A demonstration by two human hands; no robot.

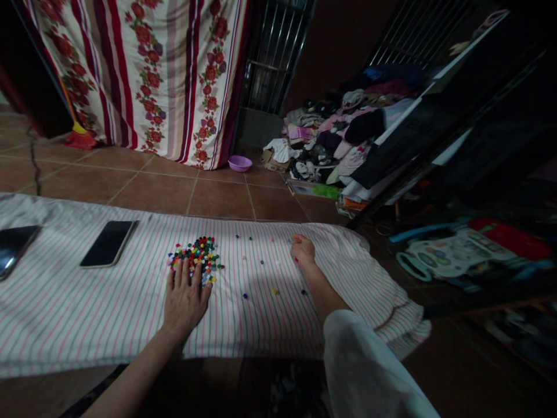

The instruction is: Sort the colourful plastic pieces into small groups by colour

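Spreading flat on a white cloth with pink and grey stripes (261, 328), the left hand (185, 302) was fully open and gripped nothing, its fingertips touching the near edge of a heaped pile of small multicoloured pieces (195, 260). The pile sat near the middle of the cloth, and its pieces were too small to identify. The right hand (303, 251) rested near the cloth's far edge, right of the pile and well apart from it, with its fingers loosely curled. Whether it had hold of a piece could not be told. Loose pieces (261, 267) lay scattered between the two hands. A fold of white fabric (374, 366) bulged beside the right forearm at the near edge. Left of the pile lay a black smartphone (108, 244), with a second dark device (13, 249) at the cloth's left edge. Beyond the far edge stretched a terracotta tile floor (174, 194), carrying a purple plastic basin (239, 163). A baby walker toy (452, 255) sat off to the right, a heap of clothes (339, 128) rose further back, and a floral striped curtain (152, 75) hung at the far side.
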